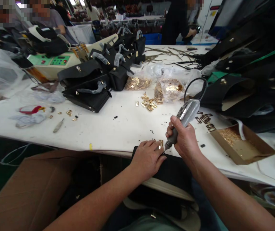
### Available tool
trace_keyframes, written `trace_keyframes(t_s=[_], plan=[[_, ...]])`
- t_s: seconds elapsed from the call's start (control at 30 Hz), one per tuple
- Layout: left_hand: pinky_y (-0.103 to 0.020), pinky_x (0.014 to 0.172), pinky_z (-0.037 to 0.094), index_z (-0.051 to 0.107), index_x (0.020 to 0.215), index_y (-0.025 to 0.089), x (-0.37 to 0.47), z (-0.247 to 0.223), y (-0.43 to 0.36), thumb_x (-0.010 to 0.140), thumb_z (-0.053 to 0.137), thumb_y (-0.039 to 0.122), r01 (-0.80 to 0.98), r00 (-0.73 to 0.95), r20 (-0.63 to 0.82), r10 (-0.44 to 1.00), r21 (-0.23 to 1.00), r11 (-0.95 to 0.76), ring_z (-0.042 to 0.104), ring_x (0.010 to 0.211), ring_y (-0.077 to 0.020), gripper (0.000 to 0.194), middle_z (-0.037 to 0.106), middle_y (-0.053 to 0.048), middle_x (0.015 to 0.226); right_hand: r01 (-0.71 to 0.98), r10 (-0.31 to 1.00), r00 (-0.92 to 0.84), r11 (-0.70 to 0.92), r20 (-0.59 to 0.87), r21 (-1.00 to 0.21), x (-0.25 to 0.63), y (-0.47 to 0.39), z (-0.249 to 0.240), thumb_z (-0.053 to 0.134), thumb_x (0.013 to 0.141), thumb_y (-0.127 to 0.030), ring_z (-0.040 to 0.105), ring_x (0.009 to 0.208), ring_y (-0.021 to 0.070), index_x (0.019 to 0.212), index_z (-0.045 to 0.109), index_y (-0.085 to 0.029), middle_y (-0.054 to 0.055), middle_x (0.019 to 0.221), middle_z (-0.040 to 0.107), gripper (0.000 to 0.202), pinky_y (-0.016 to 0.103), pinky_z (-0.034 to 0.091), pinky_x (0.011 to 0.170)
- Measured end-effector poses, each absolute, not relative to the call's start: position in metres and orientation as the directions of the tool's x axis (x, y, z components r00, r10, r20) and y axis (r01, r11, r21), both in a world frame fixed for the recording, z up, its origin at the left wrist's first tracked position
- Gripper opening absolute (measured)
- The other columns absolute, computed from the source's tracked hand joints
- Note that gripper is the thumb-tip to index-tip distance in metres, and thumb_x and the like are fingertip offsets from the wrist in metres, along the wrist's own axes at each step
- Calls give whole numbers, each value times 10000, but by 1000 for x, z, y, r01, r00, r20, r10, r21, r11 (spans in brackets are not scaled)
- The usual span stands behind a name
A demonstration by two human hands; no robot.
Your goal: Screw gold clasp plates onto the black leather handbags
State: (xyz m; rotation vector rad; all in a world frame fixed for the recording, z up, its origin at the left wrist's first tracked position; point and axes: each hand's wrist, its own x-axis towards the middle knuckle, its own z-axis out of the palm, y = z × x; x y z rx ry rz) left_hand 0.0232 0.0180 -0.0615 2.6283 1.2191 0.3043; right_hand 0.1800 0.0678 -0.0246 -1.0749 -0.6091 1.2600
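Observation:
My right hand (185, 136) is wrapped round a grey electric screwdriver (185, 117), which tilts down to the left with its tip at a gold metal plate (161, 144). Beside that tip, my left hand (149, 157) presses on the top edge of a black bag (173, 170) in my lap, its fingers close together near the plate. What lies under the left fingers is hidden. A cord loops up from the screwdriver's back end. Small dark screws are scattered on the white table (132, 128) just beyond my hands.
Finished-looking black bags (87, 86) stand at the back left, by a green-panelled machine (48, 61). Plastic bags of gold pieces (168, 88) lie behind the screwdriver. An open cardboard box (243, 147) is at right, beside stacked black bags (229, 93). Several people are beyond the table.

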Motion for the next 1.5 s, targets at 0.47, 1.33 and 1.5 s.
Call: trace_keyframes(t_s=[0.47, 1.33, 1.5], plan=[[-464, 965, 474, 657, 1245, 254, 24, -63, 19, 1024, 535, 360, 727, 632, 110, 768, 261, -635, 578, 1226, -255, 274, 643, -43, 1375, -454, 946, 261, -55, -192, -889, 176, 66, -30, 889, 714, -478, 504, 424, 101, 770, 574, -191, -55, 541, 553, 430, 211, 434, 390], [-470, 979, 460, 674, 1219, 263, 24, -65, 18, 1022, 541, 388, 726, 625, 111, 772, 280, -628, 565, 1237, -256, 269, 640, -29, 1371, -482, 938, 279, -48, -205, -875, 172, 62, -29, 892, 713, -458, 504, 418, 97, 789, 573, -193, -57, 555, 561, 422, 213, 441, 386], [-456, 981, 457, 667, 1238, 268, 24, -65, 18, 1015, 559, 416, 726, 626, 108, 773, 282, -627, 563, 1242, -252, 289, 644, -38, 1366, -488, 934, 291, -40, -205, -872, 170, 61, -27, 897, 705, -454, 507, 417, 99, 766, 565, -194, -60, 541, 551, 426, 216, 451, 394]])
